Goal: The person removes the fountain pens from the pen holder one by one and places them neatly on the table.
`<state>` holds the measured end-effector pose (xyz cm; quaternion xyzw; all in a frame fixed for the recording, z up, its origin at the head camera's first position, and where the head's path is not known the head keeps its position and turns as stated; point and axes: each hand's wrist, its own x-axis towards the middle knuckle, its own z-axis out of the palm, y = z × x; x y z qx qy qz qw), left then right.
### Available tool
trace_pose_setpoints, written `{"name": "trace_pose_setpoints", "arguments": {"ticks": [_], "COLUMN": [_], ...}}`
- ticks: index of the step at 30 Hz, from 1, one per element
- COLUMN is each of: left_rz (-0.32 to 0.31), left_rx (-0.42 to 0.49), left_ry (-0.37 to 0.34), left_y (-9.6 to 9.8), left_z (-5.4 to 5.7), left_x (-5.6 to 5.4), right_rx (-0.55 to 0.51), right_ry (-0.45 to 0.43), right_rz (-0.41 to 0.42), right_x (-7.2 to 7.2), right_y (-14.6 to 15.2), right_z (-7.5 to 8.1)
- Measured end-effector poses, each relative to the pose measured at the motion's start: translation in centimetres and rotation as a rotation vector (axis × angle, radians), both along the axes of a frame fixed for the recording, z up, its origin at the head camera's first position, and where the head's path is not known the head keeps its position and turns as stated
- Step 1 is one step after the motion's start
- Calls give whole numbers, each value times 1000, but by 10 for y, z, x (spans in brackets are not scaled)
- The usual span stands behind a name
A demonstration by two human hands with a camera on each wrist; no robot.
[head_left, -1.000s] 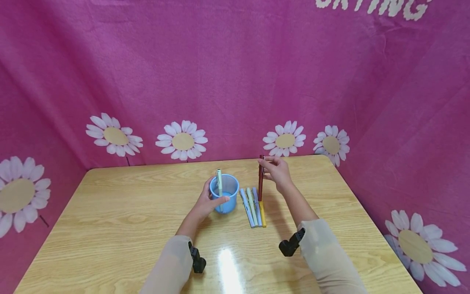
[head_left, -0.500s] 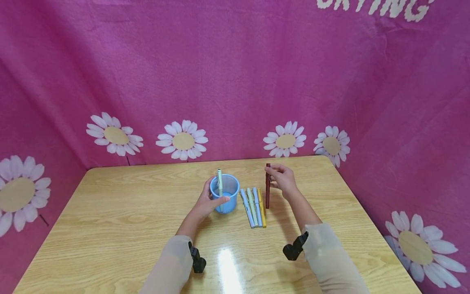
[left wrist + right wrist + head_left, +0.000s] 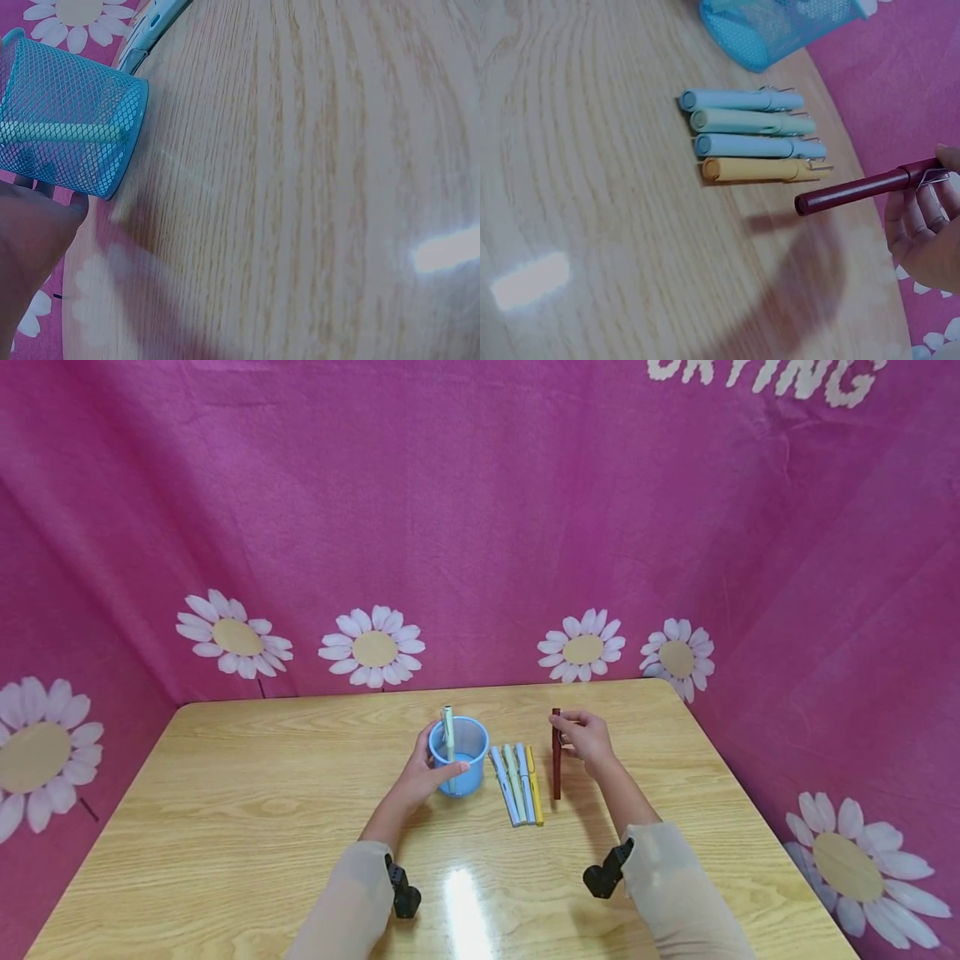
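My left hand grips a blue mesh pen cup from its left side, thumb across the front. Inside the cup a pale green pen stands upright against the left wall. My right hand pinches a dark red pen near its clip end, held upright. In the right wrist view a shadow lies below the red pen's lower end. Left of it, a row of pens lies on the table: a blue pen, a green pen, another blue pen and a yellow pen.
The wooden table reaches back to a pink curtain printed with white daisies, which also hangs on both sides. A black wrist camera sits at the left sleeve, another wrist camera at the right sleeve.
My right hand has moved right and toward me with the red pen, from above the yellow pen to the right of the row. My left hand and the cup have stayed put.
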<state>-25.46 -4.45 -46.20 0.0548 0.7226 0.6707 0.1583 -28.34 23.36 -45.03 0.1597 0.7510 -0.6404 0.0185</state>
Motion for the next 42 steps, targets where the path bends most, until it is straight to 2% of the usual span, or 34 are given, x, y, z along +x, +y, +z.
{"name": "trace_pose_setpoints", "arguments": {"ticks": [8,17,26,30,33,35,42], "left_rz": [0,31,44,37,27,29,12], "left_rx": [1,-22,-46,-25,-7,-2,15], "left_ry": [-3,15,30,17,5,14,2], "left_y": [-1,1,1,0,0,0,0], "left_z": [-2,-27,-30,-28,-20,-20,0], "left_x": [-1,-14,-16,-15,-12,-11,1], "right_rx": [32,24,51,50,40,36,32], "right_ry": [-26,-71,-101,-106,-93,-84,-74], "right_rz": [4,21,37,48,50,52,55], "right_x": [1,0,-2,-2,-2,-2,-2], "right_y": [2,4,5,5,4,4,2], "right_z": [-10,-21,-30,-34,-37,-39,-45]}}
